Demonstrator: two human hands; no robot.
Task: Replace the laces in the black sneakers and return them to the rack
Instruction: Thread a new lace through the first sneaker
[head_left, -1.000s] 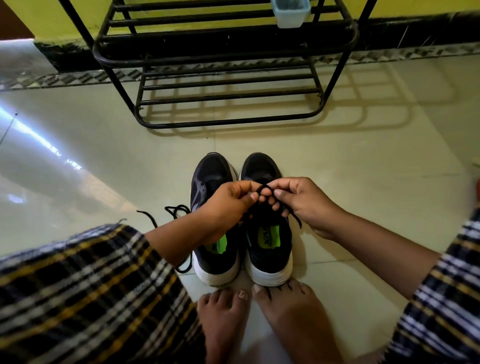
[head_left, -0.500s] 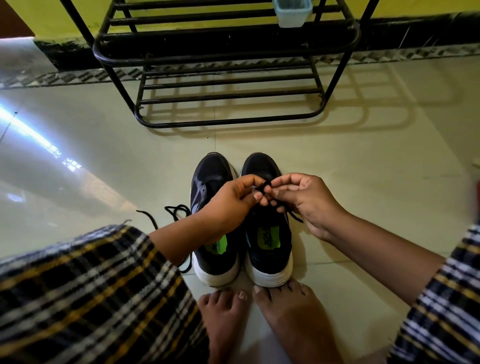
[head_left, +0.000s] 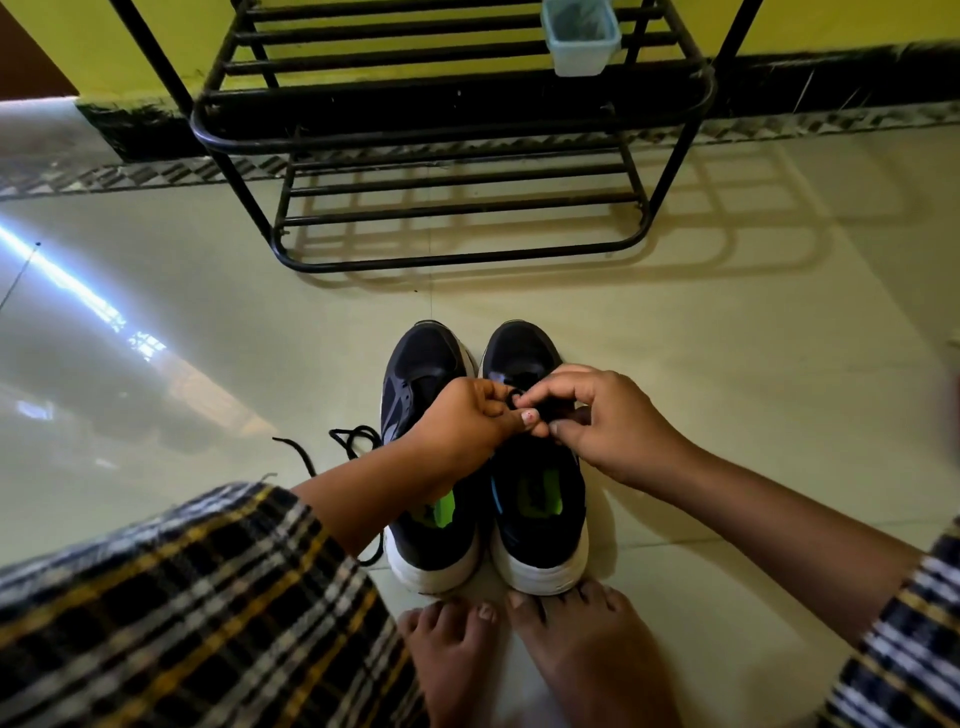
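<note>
On the pale tiled floor (head_left: 727, 389), just past bare toes, stand 2 black mesh sneakers with white soles (head_left: 540, 514), side by side. The thin black lace (head_left: 511, 397) looks limp and light, best pinched near its end. Left hand (head_left: 462, 423) and right hand (head_left: 602, 421) both pinch it closed over the right shoe. Beyond waits the black metal rack (head_left: 457, 213).

Black sneakers (head_left: 483, 467) with white soles and lime-green insoles, a black rack (head_left: 457, 124), yellow wall (head_left: 104, 47), plaid sleeves (head_left: 182, 597).
</note>
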